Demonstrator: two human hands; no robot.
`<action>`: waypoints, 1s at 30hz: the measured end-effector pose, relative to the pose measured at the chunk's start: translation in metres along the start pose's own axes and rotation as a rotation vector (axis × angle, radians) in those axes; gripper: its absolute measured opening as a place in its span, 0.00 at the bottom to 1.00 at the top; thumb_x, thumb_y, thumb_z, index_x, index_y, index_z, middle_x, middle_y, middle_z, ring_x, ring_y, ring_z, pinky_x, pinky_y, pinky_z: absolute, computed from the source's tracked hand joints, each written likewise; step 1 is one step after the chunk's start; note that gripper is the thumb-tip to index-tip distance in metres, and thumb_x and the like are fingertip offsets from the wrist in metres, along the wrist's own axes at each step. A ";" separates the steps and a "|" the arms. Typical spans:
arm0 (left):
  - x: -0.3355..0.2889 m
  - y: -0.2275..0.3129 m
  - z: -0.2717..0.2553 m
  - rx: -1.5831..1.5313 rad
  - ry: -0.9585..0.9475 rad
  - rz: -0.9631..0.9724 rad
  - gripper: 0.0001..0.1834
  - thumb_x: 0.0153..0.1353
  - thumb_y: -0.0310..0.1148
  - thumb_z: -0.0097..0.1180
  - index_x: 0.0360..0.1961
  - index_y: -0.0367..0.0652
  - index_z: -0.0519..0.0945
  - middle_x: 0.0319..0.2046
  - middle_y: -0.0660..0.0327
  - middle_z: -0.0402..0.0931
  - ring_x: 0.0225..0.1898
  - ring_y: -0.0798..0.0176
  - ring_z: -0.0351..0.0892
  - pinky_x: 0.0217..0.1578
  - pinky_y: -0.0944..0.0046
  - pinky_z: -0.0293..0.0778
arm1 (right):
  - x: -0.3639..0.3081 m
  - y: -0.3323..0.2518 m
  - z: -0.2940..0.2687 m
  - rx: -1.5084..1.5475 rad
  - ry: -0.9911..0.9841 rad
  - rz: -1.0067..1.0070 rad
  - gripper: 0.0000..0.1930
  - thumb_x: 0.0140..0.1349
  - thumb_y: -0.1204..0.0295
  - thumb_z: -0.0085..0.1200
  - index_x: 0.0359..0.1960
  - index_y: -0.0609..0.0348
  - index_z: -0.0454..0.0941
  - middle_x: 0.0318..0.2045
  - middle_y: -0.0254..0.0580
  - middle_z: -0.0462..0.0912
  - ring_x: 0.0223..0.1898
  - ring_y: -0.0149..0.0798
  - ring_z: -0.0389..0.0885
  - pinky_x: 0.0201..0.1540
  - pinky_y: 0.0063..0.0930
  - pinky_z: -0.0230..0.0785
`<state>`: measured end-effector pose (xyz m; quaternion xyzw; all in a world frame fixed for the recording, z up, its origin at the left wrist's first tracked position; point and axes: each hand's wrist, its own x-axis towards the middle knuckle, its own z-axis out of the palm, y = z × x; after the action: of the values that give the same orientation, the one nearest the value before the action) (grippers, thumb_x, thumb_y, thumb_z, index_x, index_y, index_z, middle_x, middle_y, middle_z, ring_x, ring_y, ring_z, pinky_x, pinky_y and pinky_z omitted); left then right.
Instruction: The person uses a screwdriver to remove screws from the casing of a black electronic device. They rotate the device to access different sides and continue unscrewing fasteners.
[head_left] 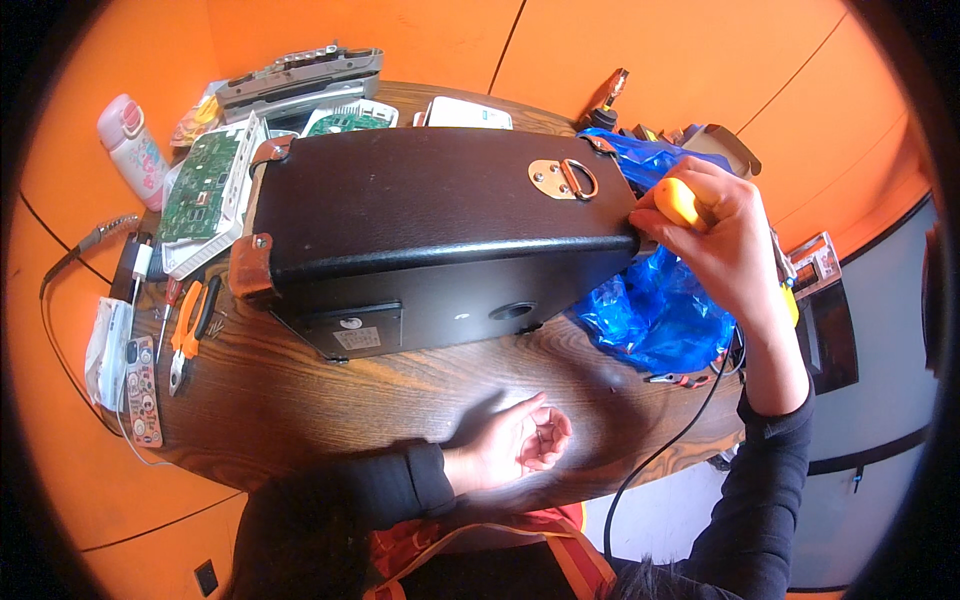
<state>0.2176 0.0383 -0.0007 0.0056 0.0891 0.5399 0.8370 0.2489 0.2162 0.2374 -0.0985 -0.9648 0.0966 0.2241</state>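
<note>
My left hand (520, 440) hovers over the near edge of the bench (300, 400), palm up, fingers loosely curled and apart, holding nothing; it is blurred; a black cable (660, 450) runs off the near right edge of the bench just beside it; further in, the black case (430, 230) lies on its side across the middle of the bench, with brown leather corners at its left end and a brass plate with a ring on its top face; my right hand (725, 240) is at the case's right end, fingers clamped on a yellow screwdriver handle (680, 203) pressed against that end; the tip I cannot see; a blue bag (650, 310) lies crumpled under and behind that hand, touching the case; to the left of the case lie orange pliers (185, 335) and a strip with stickers (143, 390) near the bench's left edge; beyond them a green circuit board (200, 180) rests in a white tray, just beside the case; at the far left stands a pink bottle (135, 150); a grey housing (300, 80) sits at the far edge.
</note>
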 end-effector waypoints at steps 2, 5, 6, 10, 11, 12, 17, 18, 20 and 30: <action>0.000 0.000 0.001 0.004 0.005 -0.002 0.26 0.62 0.57 0.38 0.38 0.44 0.73 0.26 0.63 0.72 0.24 0.67 0.67 0.22 0.74 0.60 | 0.002 -0.003 -0.002 -0.016 -0.020 -0.014 0.11 0.48 0.73 0.63 0.26 0.65 0.73 0.21 0.44 0.70 0.21 0.40 0.70 0.25 0.27 0.61; -0.001 0.000 0.002 0.005 0.031 -0.002 0.26 0.62 0.57 0.38 0.38 0.44 0.73 0.26 0.63 0.72 0.24 0.68 0.66 0.21 0.74 0.59 | 0.007 -0.009 -0.007 -0.008 -0.082 -0.077 0.09 0.49 0.75 0.60 0.27 0.65 0.72 0.23 0.47 0.71 0.25 0.45 0.73 0.27 0.29 0.63; -0.001 0.000 0.003 0.005 0.043 -0.003 0.26 0.62 0.57 0.37 0.38 0.44 0.73 0.27 0.64 0.72 0.24 0.68 0.66 0.21 0.74 0.59 | 0.009 -0.010 -0.009 -0.019 -0.113 -0.104 0.08 0.50 0.75 0.59 0.28 0.65 0.72 0.24 0.47 0.72 0.26 0.46 0.74 0.28 0.29 0.64; 0.000 0.000 0.002 -0.003 0.056 -0.005 0.26 0.62 0.56 0.37 0.38 0.43 0.73 0.27 0.63 0.72 0.24 0.68 0.66 0.22 0.74 0.59 | 0.013 -0.011 -0.014 -0.048 -0.226 -0.126 0.07 0.51 0.77 0.56 0.30 0.65 0.71 0.26 0.49 0.71 0.29 0.46 0.74 0.31 0.29 0.65; 0.000 0.000 0.002 -0.001 0.039 -0.002 0.26 0.63 0.56 0.37 0.38 0.43 0.73 0.27 0.63 0.72 0.24 0.68 0.66 0.22 0.74 0.60 | 0.013 -0.011 -0.014 -0.035 -0.218 -0.077 0.06 0.50 0.79 0.56 0.29 0.63 0.71 0.27 0.46 0.73 0.30 0.43 0.75 0.32 0.28 0.66; 0.000 0.000 0.001 0.001 0.023 0.002 0.26 0.63 0.56 0.37 0.38 0.42 0.73 0.27 0.62 0.72 0.24 0.68 0.66 0.22 0.74 0.60 | 0.012 -0.011 -0.015 -0.023 -0.209 -0.029 0.06 0.49 0.81 0.55 0.29 0.62 0.72 0.28 0.42 0.75 0.31 0.40 0.75 0.34 0.27 0.67; 0.000 0.000 0.000 -0.032 0.078 0.002 0.27 0.62 0.56 0.37 0.39 0.42 0.73 0.29 0.61 0.73 0.24 0.68 0.67 0.22 0.74 0.60 | 0.007 -0.019 -0.020 0.062 -0.002 -0.004 0.09 0.46 0.85 0.54 0.28 0.59 0.72 0.28 0.38 0.77 0.33 0.36 0.76 0.37 0.25 0.69; 0.001 0.000 0.000 -0.067 0.092 -0.022 0.27 0.62 0.56 0.37 0.39 0.41 0.73 0.29 0.60 0.73 0.25 0.67 0.68 0.22 0.74 0.60 | 0.000 -0.023 -0.019 0.131 -0.073 -0.087 0.09 0.47 0.85 0.54 0.28 0.59 0.72 0.27 0.37 0.77 0.33 0.36 0.77 0.37 0.25 0.69; 0.000 0.004 0.000 -0.158 -0.142 -0.021 0.25 0.63 0.54 0.38 0.41 0.42 0.73 0.31 0.60 0.74 0.28 0.66 0.71 0.23 0.72 0.63 | -0.023 -0.036 -0.015 0.266 -0.199 -0.239 0.09 0.47 0.84 0.55 0.28 0.58 0.72 0.27 0.37 0.77 0.34 0.36 0.77 0.37 0.25 0.69; -0.022 -0.017 0.012 -0.389 0.061 0.307 0.18 0.63 0.44 0.45 0.42 0.38 0.73 0.40 0.55 0.75 0.42 0.59 0.76 0.45 0.60 0.73 | -0.108 -0.051 0.091 0.242 -0.623 -0.375 0.12 0.40 0.76 0.56 0.31 0.53 0.78 0.34 0.39 0.79 0.39 0.39 0.78 0.39 0.28 0.74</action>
<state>0.2255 0.0120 0.0121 -0.1585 0.0067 0.6677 0.7273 0.2949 0.1287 0.1245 0.1408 -0.9696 0.1924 -0.0559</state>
